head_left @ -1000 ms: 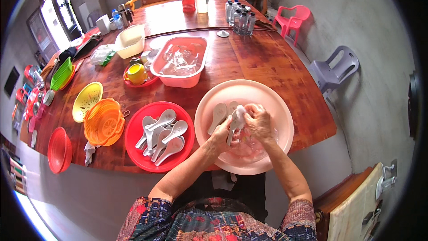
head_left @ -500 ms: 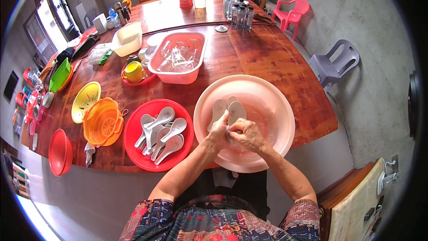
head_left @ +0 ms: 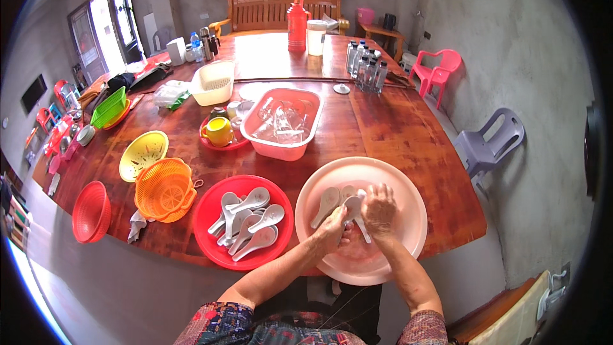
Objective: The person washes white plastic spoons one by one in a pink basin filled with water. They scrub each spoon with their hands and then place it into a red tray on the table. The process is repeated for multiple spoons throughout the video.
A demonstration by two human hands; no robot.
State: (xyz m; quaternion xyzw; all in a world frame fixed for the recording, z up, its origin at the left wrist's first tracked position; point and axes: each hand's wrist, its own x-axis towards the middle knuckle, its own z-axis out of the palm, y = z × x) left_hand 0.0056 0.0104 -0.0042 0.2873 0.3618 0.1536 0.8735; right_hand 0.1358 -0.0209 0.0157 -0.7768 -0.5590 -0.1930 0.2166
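Observation:
In the pale pink basin (head_left: 410, 243) at the front, my left hand (head_left: 332, 231) is closed round a white soup spoon (head_left: 352, 204), its bowl pointing up and away. My right hand (head_left: 379, 212) is close beside that spoon, fingers bent; a bit of white shows at its inner edge, but I cannot make out what it holds. A white handle slants down between the hands. More white spoons (head_left: 326, 206) lean at the basin's left side, in shallow water. Left of the basin, a red plate (head_left: 211, 252) bears a heap of white spoons (head_left: 262, 238) with small printed flowers.
Beyond stands a pink tub (head_left: 278, 148) of clear glasses, beside a yellow cup (head_left: 219, 131) on a red plate. Orange (head_left: 164, 195), yellow (head_left: 142, 156) and red (head_left: 91, 212) baskets line the left. Glass bottles (head_left: 367, 73) and a red flask (head_left: 297, 25) stand farther back.
The view has tilted up, so the table sits lower. My hands, pressed together before, have parted slightly; the right has moved forward over the basin, and a spoon shows upright in my left.

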